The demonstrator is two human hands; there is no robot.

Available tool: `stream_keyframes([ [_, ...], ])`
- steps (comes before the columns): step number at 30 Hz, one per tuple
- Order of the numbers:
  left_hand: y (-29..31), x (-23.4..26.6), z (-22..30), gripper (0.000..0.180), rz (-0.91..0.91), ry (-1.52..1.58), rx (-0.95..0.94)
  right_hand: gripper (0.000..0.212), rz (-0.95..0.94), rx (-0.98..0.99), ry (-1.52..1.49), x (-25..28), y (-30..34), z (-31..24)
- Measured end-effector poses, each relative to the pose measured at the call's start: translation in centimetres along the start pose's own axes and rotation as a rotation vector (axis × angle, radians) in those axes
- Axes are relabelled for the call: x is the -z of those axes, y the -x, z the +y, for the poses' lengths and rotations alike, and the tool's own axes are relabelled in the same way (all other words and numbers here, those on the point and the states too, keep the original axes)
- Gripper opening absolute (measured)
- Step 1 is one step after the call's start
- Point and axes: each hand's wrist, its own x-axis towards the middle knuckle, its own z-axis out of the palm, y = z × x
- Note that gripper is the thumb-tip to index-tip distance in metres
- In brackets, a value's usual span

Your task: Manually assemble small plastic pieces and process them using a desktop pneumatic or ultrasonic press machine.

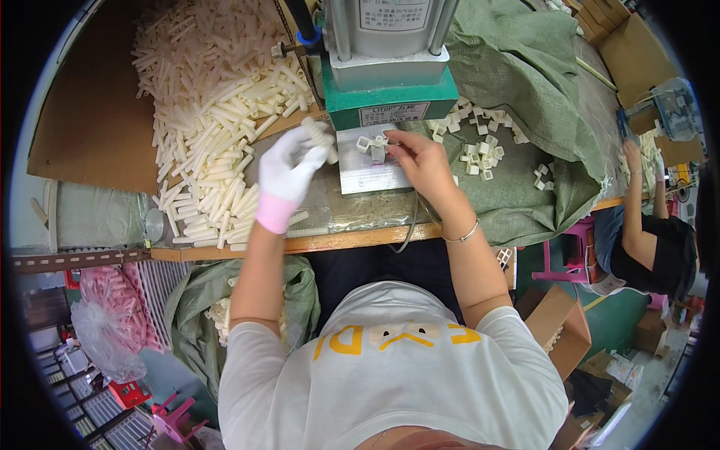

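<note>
My left hand [287, 171], in a white glove with a pink cuff, is closed around a short cream plastic tube [319, 135], slightly blurred; I cannot tell if there is more than one. My bare right hand [427, 161] pinches a small white plastic connector [373, 142] with square openings. This connector is at the metal base plate [367, 178] of a press [390, 101] that has a green block and a grey upper body. The fingertips of my right hand hide part of the connector.
A large heap of cream tubes [217, 135] lies at the left beside a cardboard box [86, 112]. More white connectors [482, 155] rest on a green woven sack [525, 210] at the right. A cable [409, 229] hangs over the wooden table edge [330, 243]. Another person [649, 232] works at far right.
</note>
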Motion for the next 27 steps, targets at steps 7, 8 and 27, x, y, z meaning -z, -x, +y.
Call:
stream_keyframes([
  [7,-2.2,-5.5,-0.3,0.03,0.095,-0.488,-0.111,0.02,0.075,0.349,0.412,-0.6,0.1,-1.1],
  [8,-2.5,-5.5,-0.4,0.03,0.082,-0.523,-0.148,0.021,0.076,0.347,0.41,-0.6,0.1,-1.2],
  [27,-2.1,-5.5,0.0,0.028,0.066,-0.731,-0.185,0.018,0.293,-0.114,0.598,9.5,6.4,1.9],
])
